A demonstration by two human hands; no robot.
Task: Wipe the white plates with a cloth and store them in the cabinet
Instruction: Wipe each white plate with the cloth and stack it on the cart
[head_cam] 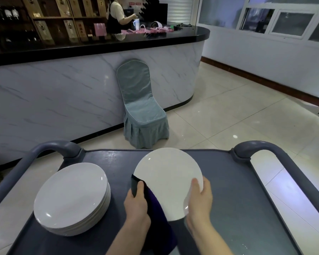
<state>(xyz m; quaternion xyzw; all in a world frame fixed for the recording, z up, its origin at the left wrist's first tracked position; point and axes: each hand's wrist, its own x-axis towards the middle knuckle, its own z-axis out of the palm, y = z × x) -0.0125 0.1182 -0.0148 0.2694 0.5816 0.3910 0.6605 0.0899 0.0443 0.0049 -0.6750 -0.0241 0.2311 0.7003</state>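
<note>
One plate point(168, 181) is tilted up over the cart point(228, 181), its face toward you for wiping: your right hand point(199, 199) grips the rim, your left hand point(136, 201) pinches the cloth point(155, 218) against the left edge. The stack point(72, 197) waits at left.

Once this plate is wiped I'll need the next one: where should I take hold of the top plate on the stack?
Probably take the top plate by its right rim, coming from the right where the cart is bare. It lies flat on the stack, so fingers would hook under its flared lip, thumb on top.
</note>
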